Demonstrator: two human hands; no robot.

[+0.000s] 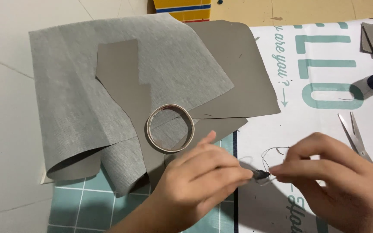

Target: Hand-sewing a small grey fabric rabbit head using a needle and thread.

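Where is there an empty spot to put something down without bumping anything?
Free: the pale floor left of the grey fabric, and the printed white sheet between the brown sheet and the scissors. Crowded: around the tape ring, left hand and right hand.

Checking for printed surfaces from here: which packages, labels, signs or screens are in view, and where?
Printed sheet: under the hands, right side; white with teal lettering.
Box: top edge, centre; yellow with blue and red stripes, mostly cut off.
No screens.
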